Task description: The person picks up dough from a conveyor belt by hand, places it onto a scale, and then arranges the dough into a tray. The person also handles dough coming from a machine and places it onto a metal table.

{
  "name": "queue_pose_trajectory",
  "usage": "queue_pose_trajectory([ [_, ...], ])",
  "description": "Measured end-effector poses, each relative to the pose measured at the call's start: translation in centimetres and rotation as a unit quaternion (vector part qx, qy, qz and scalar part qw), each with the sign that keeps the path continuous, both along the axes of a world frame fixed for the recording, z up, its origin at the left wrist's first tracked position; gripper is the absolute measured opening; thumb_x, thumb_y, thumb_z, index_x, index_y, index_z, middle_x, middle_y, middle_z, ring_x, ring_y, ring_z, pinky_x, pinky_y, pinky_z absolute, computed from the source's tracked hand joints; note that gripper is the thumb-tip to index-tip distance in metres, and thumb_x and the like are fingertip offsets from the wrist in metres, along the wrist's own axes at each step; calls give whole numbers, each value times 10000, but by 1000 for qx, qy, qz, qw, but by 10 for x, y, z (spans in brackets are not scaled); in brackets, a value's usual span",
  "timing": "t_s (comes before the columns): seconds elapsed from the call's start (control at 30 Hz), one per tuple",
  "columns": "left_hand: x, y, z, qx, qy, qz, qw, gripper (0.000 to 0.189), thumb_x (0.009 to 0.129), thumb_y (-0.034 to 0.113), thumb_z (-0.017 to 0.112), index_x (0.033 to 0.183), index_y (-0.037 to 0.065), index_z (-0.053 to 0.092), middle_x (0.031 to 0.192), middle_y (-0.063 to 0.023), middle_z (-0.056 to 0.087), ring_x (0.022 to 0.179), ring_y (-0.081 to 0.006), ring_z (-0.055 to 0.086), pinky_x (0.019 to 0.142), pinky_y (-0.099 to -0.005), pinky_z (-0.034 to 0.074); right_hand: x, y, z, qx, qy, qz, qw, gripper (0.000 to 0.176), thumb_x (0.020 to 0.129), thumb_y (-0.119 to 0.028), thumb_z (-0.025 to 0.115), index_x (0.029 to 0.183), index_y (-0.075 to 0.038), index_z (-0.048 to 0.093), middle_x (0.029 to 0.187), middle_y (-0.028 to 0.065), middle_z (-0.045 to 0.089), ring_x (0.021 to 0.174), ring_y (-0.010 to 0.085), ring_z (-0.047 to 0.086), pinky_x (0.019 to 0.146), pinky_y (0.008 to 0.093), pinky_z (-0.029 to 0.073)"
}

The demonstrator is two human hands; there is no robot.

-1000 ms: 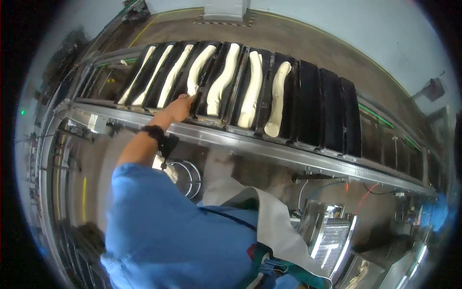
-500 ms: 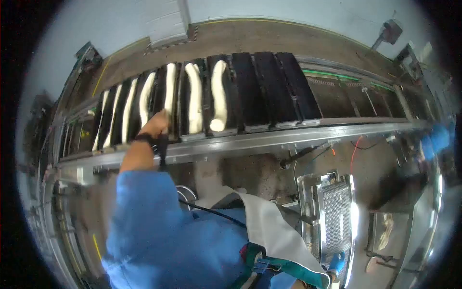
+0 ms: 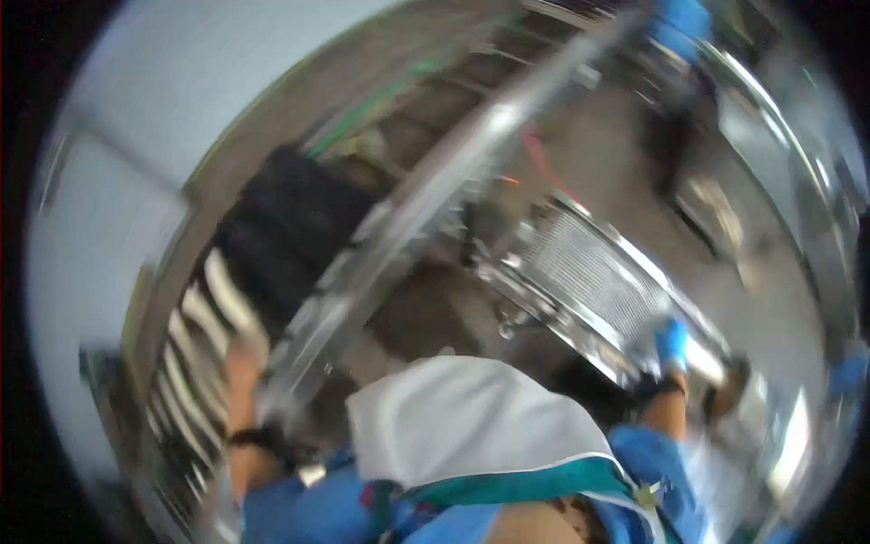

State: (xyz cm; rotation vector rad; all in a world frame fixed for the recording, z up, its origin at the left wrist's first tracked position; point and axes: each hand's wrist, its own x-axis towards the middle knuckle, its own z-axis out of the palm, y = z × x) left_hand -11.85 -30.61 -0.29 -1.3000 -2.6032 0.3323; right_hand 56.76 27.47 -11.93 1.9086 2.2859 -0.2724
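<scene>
My left hand (image 3: 243, 358), bare with a dark band at the wrist, is over the near end of the closest long pale strip (image 3: 228, 288), which looks like dough. Motion smears its fingers, so whether it touches or holds the strip cannot be told. Several similar strips (image 3: 188, 349) lie side by side on black trays (image 3: 285, 227). My right hand (image 3: 671, 343), in a blue glove, is at the lower end of a ribbed metal conveyor (image 3: 589, 272). Blur hides how its fingers are set.
A metal rail (image 3: 426, 204) runs along the trays' near side. A blue-gloved hand (image 3: 681, 27) of another person shows at the upper right. Beyond the ribbed conveyor, a pale piece (image 3: 716, 213) lies on a grey surface.
The view has swung right, tilting the tray line steeply. My left hand has shifted along the row toward the last strip. More of my right arm now shows, still by the ribbed conveyor.
</scene>
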Motion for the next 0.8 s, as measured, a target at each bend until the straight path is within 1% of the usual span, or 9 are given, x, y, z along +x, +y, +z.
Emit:
queue_pose_trajectory([
  [0.07,-10,28,-4,76,-330,265,903,362,917,282,487,1113,-11,567,1052,-179,613,995,-277,564,860,-368,442,-28,6,2,183,76,-37,979,366,770,-132,544,1120,-40,594,1163,202,567,1121,359,490,970,456,388],
  [0.13,-32,57,5,154,-491,109,850,394,871,206,486,1191,-22,508,1142,-187,593,1003,-307,564,845,-381,441,-65,-4,51,177,46,-77,980,395,748,-79,519,1134,-95,602,1180,183,551,1124,357,494,967,455,397],
  [0.23,-47,96,-9,123,-420,112,892,414,871,195,482,1223,-22,474,1160,-189,583,1029,-304,555,871,-378,430,-60,8,48,111,36,-79,990,454,728,-62,544,1154,-215,584,1143,102,558,1114,313,500,900,426,452],
  [0.47,-60,102,-10,117,-415,93,898,476,869,169,474,1297,-22,395,1201,-192,561,1090,-299,533,931,-370,404,-54,16,39,111,-6,-45,993,409,713,-71,613,1118,-109,577,1037,154,578,986,337,552,847,427,475],
  [0.53,-57,77,-13,143,-446,91,879,497,868,162,472,1319,-23,373,1213,-193,555,1108,-298,526,948,-368,396,-62,-5,40,123,63,-132,982,296,697,-137,662,983,-72,621,1006,189,581,1007,362,538,857,442,461],
  [0.63,-36,59,-34,182,-435,97,877,529,868,151,469,1351,-23,339,1230,-195,545,1134,-296,517,974,-365,385,-15,-16,11,128,281,-156,938,375,707,-151,678,1039,-4,585,1002,156,606,936,305,572,833,398,471],
  [0.67,-16,65,-41,158,-345,127,916,492,858,131,441,1317,-33,368,1237,-256,496,1144,-373,477,982,-406,374,17,-7,-27,148,380,-149,901,395,732,-147,669,1078,21,575,1010,142,614,913,260,584,819,371,477],
  [0.7,3,73,-48,129,-258,163,944,461,849,110,413,1283,-43,397,1243,-316,446,1154,-450,437,991,-446,364,13,-29,18,78,565,-245,784,422,758,-136,657,1131,33,557,1015,133,611,886,216,587,804,331,484],
  [0.8,43,109,-58,115,-205,156,959,387,858,130,436,1191,-69,445,1202,-339,443,1199,-467,364,1018,-458,333,10,6,60,160,396,-188,885,377,744,-107,653,1077,45,562,965,88,599,826,197,552,767,304,460],
])
